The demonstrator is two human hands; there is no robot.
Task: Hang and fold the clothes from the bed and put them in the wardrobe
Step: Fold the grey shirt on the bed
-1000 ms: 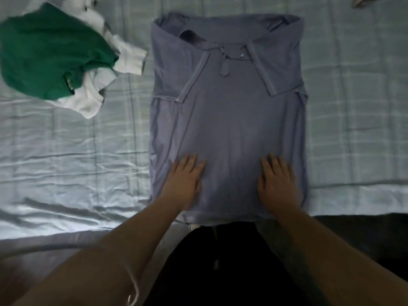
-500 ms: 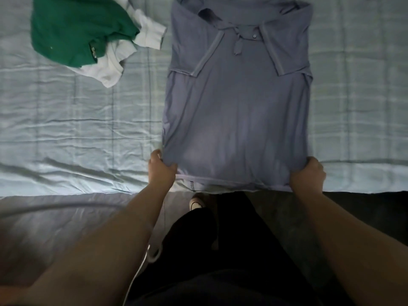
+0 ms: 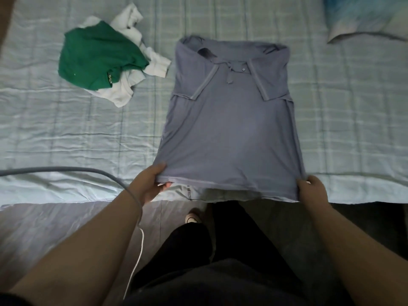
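Note:
A grey-blue polo shirt (image 3: 229, 129) lies on the bed (image 3: 66, 133), its sleeves folded in over the front and its collar at the far end. My left hand (image 3: 150, 184) pinches the shirt's near left hem corner, thumb on top. My right hand (image 3: 311, 191) grips the near right hem corner. The hem is lifted a little off the bed edge. A crumpled green garment (image 3: 97, 60) lies on a white garment (image 3: 123, 93) at the far left of the bed.
A pillow (image 3: 371, 16) sits at the far right corner. A grey cable (image 3: 88, 171) runs across the bed's near edge to my left wrist, and a white cord (image 3: 136, 261) hangs below it. My dark trousers and a shoe (image 3: 193, 215) show below the bed edge.
My hands went from lying flat on the shirt's lower front to gripping its two bottom corners. The hem now rises slightly off the bed.

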